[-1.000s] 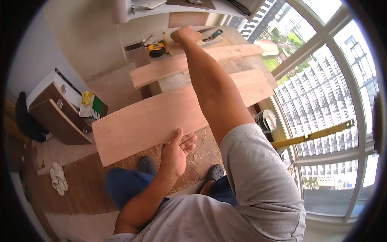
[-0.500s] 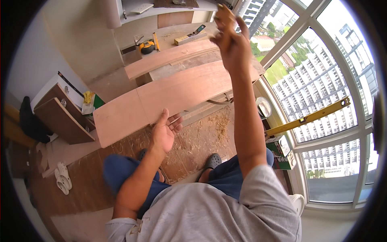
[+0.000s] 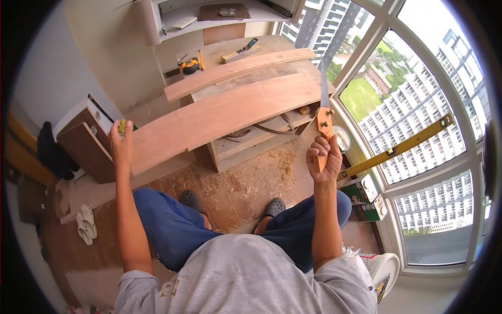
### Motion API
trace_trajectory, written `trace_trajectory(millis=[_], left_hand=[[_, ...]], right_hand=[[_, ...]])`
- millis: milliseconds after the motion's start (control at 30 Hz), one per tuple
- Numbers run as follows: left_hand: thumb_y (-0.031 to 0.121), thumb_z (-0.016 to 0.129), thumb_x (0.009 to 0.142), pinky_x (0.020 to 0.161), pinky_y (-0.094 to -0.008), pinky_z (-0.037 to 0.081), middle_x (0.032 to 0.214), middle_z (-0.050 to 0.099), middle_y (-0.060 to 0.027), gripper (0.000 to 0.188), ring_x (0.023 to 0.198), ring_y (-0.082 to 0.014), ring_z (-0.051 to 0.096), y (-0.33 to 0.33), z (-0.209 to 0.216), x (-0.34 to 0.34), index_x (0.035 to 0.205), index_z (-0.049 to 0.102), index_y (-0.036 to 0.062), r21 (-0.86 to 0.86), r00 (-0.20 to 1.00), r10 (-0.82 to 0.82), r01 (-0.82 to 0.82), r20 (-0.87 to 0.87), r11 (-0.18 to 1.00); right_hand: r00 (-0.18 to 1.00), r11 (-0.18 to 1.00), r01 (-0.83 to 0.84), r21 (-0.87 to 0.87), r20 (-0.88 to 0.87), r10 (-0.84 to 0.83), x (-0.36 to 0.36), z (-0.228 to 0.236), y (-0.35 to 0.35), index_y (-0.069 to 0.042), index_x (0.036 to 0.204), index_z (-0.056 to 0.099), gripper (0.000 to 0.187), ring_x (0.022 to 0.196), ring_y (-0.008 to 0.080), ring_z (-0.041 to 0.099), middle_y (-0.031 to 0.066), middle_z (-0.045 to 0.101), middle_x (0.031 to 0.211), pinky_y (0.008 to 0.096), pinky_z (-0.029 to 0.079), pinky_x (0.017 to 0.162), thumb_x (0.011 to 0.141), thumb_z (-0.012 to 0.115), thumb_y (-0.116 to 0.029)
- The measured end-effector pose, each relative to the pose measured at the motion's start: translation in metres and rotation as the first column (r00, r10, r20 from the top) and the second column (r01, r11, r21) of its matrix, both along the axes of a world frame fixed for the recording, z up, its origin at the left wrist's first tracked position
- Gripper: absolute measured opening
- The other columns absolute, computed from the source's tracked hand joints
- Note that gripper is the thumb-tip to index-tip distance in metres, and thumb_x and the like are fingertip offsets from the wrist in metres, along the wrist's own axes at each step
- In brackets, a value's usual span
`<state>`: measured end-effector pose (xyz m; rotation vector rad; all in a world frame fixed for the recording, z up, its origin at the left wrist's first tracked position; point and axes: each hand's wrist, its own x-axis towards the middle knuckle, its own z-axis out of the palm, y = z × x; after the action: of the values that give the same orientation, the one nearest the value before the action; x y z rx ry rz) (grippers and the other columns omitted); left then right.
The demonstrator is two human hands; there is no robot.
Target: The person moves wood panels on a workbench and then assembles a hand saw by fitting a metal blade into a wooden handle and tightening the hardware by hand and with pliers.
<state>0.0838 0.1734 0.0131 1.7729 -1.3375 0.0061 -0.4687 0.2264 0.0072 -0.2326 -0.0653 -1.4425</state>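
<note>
My right hand [image 3: 328, 166] is wrapped round the wooden handle of a handsaw [image 3: 323, 119]. Two brass-coloured knobs sit on that handle, and the thin blade points up and away past the plank's right end. At the far left, my left hand [image 3: 122, 149] has its fingers closed on a crumpled yellow wad [image 3: 122, 126], perhaps cloth or string; its kind is unclear. The wide reddish plank [image 3: 230, 118] lies across the low bench [image 3: 222, 157] in front of me, with a pencil-like line across it near its left end. Neither hand rests on the plank's middle.
Behind lies a narrower plank [image 3: 235, 70], with a black-and-orange tape measure [image 3: 189, 66] and a hand plane [image 3: 240, 54] beyond. A yellow spirit level [image 3: 397, 149] leans by the window at right. Wood shavings [image 3: 282, 162] litter the floor. Brown cabinet panels [image 3: 86, 152] stand at left.
My left hand has moved from the plank's near edge to the yellow wad and closed on it. My right hand has come down and nearer, bringing the saw into full view.
</note>
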Motion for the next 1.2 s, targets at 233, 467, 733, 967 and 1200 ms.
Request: trace_trajectory(millis=[233, 467, 733, 967, 1200], left_hand=[[0.046, 0.068, 0.093, 0.106, -0.0417, 0.044, 0.136, 0.055, -0.0224, 0.077, 0.125, -0.0311, 0.055, -0.017, -0.053, 0.022, 0.145, 0.042, -0.0037, 0.267, 0.925, 0.092, 0.011, -0.369, 0.964], [0.033, 0.066, 0.098, 0.096, -0.0420, 0.052, 0.127, 0.063, -0.0150, 0.052, 0.114, -0.0252, 0.062, -0.016, -0.075, 0.061, 0.136, 0.055, 0.0003, 0.219, 0.439, 0.008, 0.434, -0.898, 0.874], [0.032, 0.064, 0.099, 0.097, -0.0428, 0.051, 0.127, 0.063, -0.0147, 0.048, 0.117, -0.0253, 0.060, -0.066, -0.063, -0.028, 0.132, 0.055, -0.0012, 0.127, 0.427, -0.087, 0.448, -0.900, 0.885], [0.034, 0.066, 0.098, 0.101, -0.0422, 0.049, 0.139, 0.055, -0.0172, 0.059, 0.122, -0.0272, 0.058, -0.078, -0.068, -0.061, 0.140, 0.047, -0.0032, 0.034, 0.328, -0.197, 0.584, -0.924, 0.811], [0.040, 0.057, 0.104, 0.092, -0.0317, 0.051, 0.118, 0.065, -0.0097, 0.051, 0.105, -0.0161, 0.063, 0.003, 0.030, -0.184, 0.140, 0.052, 0.0044, -0.177, 0.265, -0.508, 0.726, -0.819, 0.664]], right_hand=[[0.861, 0.960, 0.278, -0.022, -0.438, -0.260, -0.013, -0.021, 0.005, -0.010, 0.123, 0.051, 0.027, 0.068, 0.0114, 0.049, -0.0011, 0.045, 0.078, 0.0342, 0.052, 0.075, 0.108, 0.047, -0.033], [0.875, 0.960, 0.279, -0.021, -0.405, -0.264, -0.008, -0.013, 0.005, -0.009, 0.125, 0.051, 0.032, 0.068, 0.0110, 0.049, -0.0011, 0.045, 0.077, 0.0339, 0.051, 0.076, 0.109, 0.045, -0.036], [0.917, 0.956, 0.293, -0.021, -0.278, -0.287, -0.022, -0.019, 0.009, -0.008, 0.115, 0.052, 0.033, 0.068, 0.0132, 0.051, 0.0014, 0.047, 0.077, 0.0343, 0.050, 0.075, 0.108, 0.045, -0.040], [0.936, 0.948, 0.296, 0.115, -0.234, -0.264, -0.017, -0.023, 0.011, -0.008, 0.119, 0.053, 0.036, 0.066, 0.0149, 0.050, 0.0020, 0.048, 0.077, 0.0349, 0.049, 0.073, 0.108, 0.044, -0.042], [0.906, 0.997, 0.079, 0.026, -0.420, -0.061, 0.035, -0.010, 0.029, -0.008, 0.122, 0.053, 0.039, 0.065, 0.0146, 0.050, 0.0011, 0.047, 0.074, 0.0347, 0.049, 0.071, 0.108, 0.043, -0.043]])
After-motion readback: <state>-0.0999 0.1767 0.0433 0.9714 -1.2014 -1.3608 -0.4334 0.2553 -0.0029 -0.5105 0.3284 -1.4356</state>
